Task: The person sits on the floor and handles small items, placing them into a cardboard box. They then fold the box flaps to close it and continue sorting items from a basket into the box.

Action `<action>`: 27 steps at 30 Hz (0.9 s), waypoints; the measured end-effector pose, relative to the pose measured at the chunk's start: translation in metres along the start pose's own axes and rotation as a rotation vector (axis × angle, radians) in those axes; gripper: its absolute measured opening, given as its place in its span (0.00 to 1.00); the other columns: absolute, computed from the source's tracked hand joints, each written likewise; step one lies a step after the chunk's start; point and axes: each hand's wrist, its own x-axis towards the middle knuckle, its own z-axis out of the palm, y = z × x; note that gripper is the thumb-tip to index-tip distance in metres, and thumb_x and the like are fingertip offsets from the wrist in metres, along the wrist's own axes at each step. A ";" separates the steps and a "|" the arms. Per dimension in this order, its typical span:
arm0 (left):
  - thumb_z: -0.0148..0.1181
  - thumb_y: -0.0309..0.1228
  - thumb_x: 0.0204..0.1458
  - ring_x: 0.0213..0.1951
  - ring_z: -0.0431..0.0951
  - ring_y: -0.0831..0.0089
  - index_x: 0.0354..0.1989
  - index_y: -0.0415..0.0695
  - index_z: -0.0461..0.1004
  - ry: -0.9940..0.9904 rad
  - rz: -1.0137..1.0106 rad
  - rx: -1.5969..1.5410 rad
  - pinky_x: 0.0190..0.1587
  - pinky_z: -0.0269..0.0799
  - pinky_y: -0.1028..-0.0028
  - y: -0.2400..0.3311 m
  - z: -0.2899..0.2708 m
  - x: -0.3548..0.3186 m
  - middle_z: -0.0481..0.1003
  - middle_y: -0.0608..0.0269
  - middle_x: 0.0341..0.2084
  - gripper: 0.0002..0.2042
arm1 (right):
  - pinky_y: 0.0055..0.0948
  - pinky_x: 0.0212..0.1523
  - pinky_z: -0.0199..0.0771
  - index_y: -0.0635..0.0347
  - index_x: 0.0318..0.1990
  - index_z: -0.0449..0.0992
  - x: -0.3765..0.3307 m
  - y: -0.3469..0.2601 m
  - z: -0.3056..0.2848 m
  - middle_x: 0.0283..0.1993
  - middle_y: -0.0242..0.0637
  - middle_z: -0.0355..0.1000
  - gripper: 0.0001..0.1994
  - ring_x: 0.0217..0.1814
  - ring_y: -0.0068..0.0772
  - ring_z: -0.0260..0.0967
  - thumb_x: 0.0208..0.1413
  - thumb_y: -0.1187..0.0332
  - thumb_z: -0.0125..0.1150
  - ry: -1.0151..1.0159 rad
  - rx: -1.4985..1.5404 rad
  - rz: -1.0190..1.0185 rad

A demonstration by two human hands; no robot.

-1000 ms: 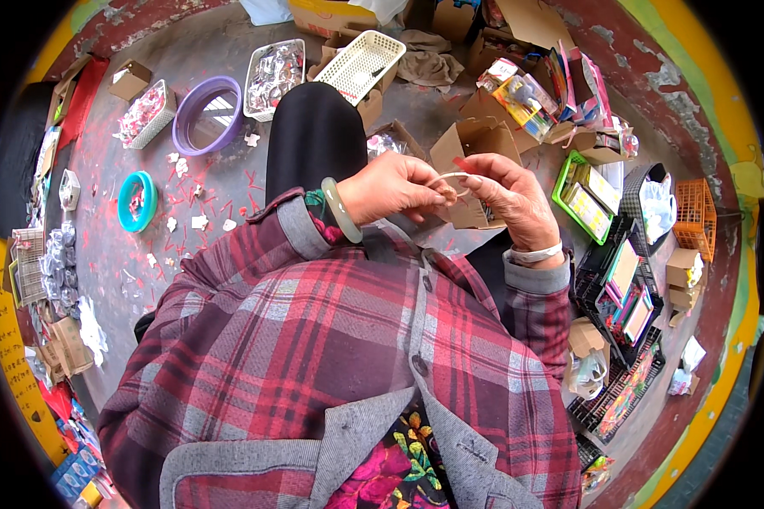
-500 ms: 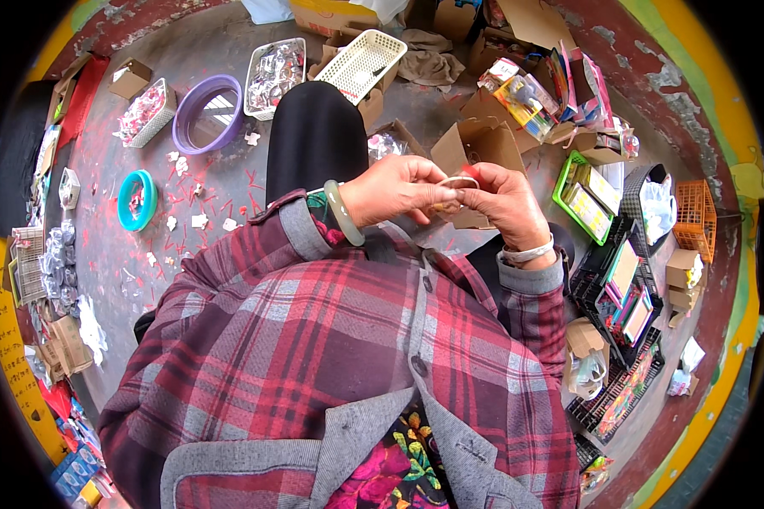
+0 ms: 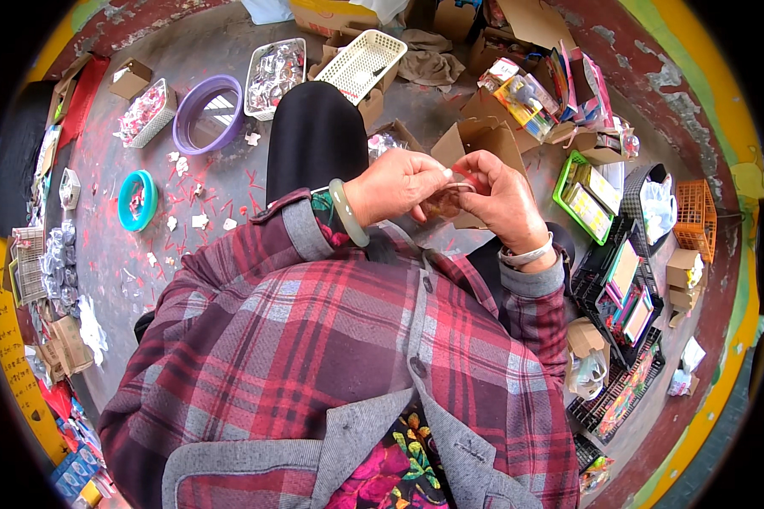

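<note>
In front of my knees, my left hand point(image 3: 390, 185) and my right hand point(image 3: 502, 199) are close together. Thumb and fingers of the right pinch a small, pale, ring-shaped thing point(image 3: 458, 185). Something reddish and see-through shows beside it, too small to name. The left hand's thumb and index finger are pressed together next to the ring; what they grip is hidden. A green bangle point(image 3: 345, 214) circles my left wrist, a white band point(image 3: 528, 253) my right. Just beyond the hands stands an open cardboard box point(image 3: 475, 144).
A purple basin point(image 3: 179, 127), a teal basin point(image 3: 124, 202) and a white basket of wrapped pieces point(image 3: 251, 81) stand to the left among red and white scraps. An empty cream basket point(image 3: 367, 51) lies ahead. On the right are a green tray point(image 3: 560, 182), black crates point(image 3: 590, 293) and an orange basket point(image 3: 694, 222).
The ring-shaped thing has tilted and now sits lower within my right fingers. My left thumb has moved off it slightly, and the right fingers have curled higher.
</note>
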 end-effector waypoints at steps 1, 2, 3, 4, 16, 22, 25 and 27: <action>0.49 0.37 0.56 0.24 0.71 0.84 0.38 0.40 0.74 0.003 0.009 -0.010 0.23 0.69 0.84 -0.002 0.000 0.001 0.74 0.67 0.26 0.13 | 0.21 0.28 0.68 0.65 0.37 0.69 0.000 -0.001 0.000 0.25 0.34 0.70 0.12 0.27 0.19 0.66 0.41 0.78 0.56 -0.011 0.004 0.013; 0.49 0.37 0.56 0.25 0.72 0.84 0.38 0.40 0.74 0.006 0.017 -0.019 0.23 0.69 0.84 -0.003 0.000 0.002 0.74 0.67 0.26 0.13 | 0.21 0.28 0.68 0.65 0.37 0.69 0.000 0.000 0.000 0.25 0.34 0.70 0.12 0.27 0.19 0.66 0.41 0.78 0.56 -0.003 -0.009 -0.004; 0.49 0.36 0.56 0.25 0.72 0.84 0.38 0.40 0.74 0.005 0.015 -0.017 0.23 0.69 0.84 -0.003 0.001 0.002 0.74 0.67 0.26 0.13 | 0.21 0.28 0.68 0.65 0.37 0.69 0.000 0.002 0.000 0.25 0.34 0.70 0.12 0.27 0.19 0.66 0.41 0.78 0.57 0.005 -0.022 -0.021; 0.50 0.36 0.56 0.25 0.72 0.84 0.38 0.40 0.74 0.005 0.011 -0.013 0.23 0.69 0.84 -0.001 0.002 0.001 0.74 0.67 0.26 0.13 | 0.21 0.28 0.68 0.65 0.37 0.69 0.001 0.003 0.000 0.25 0.34 0.70 0.12 0.26 0.19 0.66 0.41 0.77 0.57 0.013 -0.035 -0.037; 0.50 0.34 0.56 0.25 0.71 0.84 0.38 0.38 0.75 0.062 0.094 0.012 0.23 0.69 0.84 0.001 0.005 -0.001 0.74 0.66 0.26 0.13 | 0.20 0.27 0.67 0.64 0.37 0.69 0.001 0.003 -0.001 0.24 0.34 0.70 0.12 0.26 0.18 0.66 0.41 0.77 0.58 0.004 0.012 -0.002; 0.50 0.35 0.55 0.23 0.70 0.84 0.38 0.37 0.75 0.041 0.171 -0.028 0.21 0.68 0.85 0.000 0.007 -0.001 0.73 0.66 0.26 0.13 | 0.24 0.31 0.68 0.64 0.36 0.69 0.002 0.002 0.001 0.27 0.37 0.71 0.13 0.29 0.23 0.68 0.40 0.73 0.60 0.039 -0.032 -0.041; 0.50 0.35 0.56 0.21 0.69 0.85 0.38 0.37 0.75 0.045 0.171 -0.027 0.20 0.66 0.85 0.000 0.008 -0.001 0.73 0.67 0.25 0.13 | 0.27 0.35 0.69 0.63 0.37 0.70 0.002 -0.003 0.001 0.30 0.39 0.72 0.16 0.33 0.30 0.70 0.39 0.69 0.63 0.057 -0.181 -0.024; 0.50 0.34 0.56 0.19 0.68 0.86 0.37 0.38 0.75 0.051 0.169 -0.021 0.19 0.65 0.85 -0.001 0.008 -0.001 0.72 0.67 0.23 0.12 | 0.29 0.36 0.69 0.62 0.37 0.70 0.000 -0.009 0.002 0.31 0.40 0.72 0.17 0.34 0.34 0.70 0.38 0.66 0.65 0.074 -0.278 -0.019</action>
